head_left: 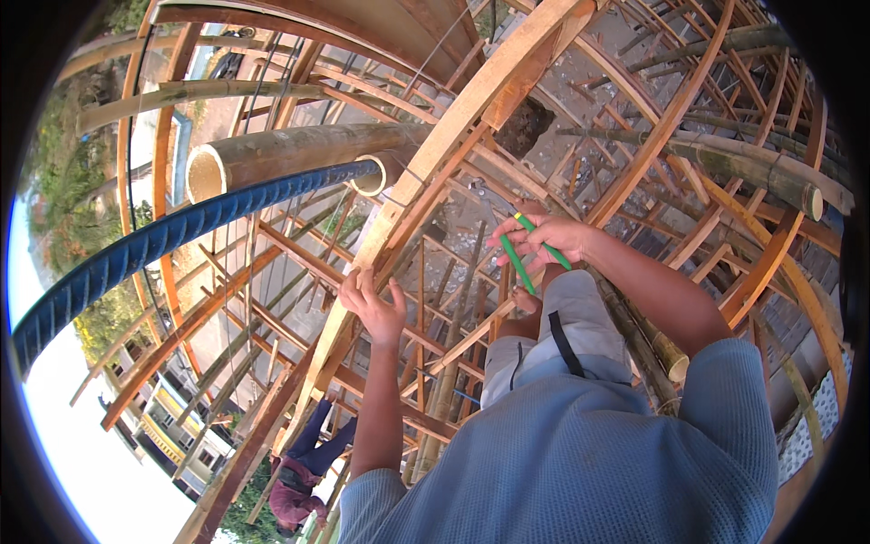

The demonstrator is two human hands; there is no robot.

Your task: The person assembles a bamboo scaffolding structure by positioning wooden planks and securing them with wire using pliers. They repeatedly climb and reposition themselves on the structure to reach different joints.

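Note:
Green-handled pincers are in my right hand, their two handles spread apart and their metal head pointing up and to the left. My fingers hold them near the upper handle ends. Over the edge of a long pale wooden beam my left hand curls its fingers, with the thumb on the near side. The beam runs diagonally from lower left to upper right in front of me. My bare feet and knees show partly below the pincers, over thin wooden pieces.
A blue ribbed bar and a thick bamboo pole reach the beam from the left. Bamboo poles and timbers criss-cross at right. Far below lies debris-strewn ground. Another person in a maroon top is at lower left.

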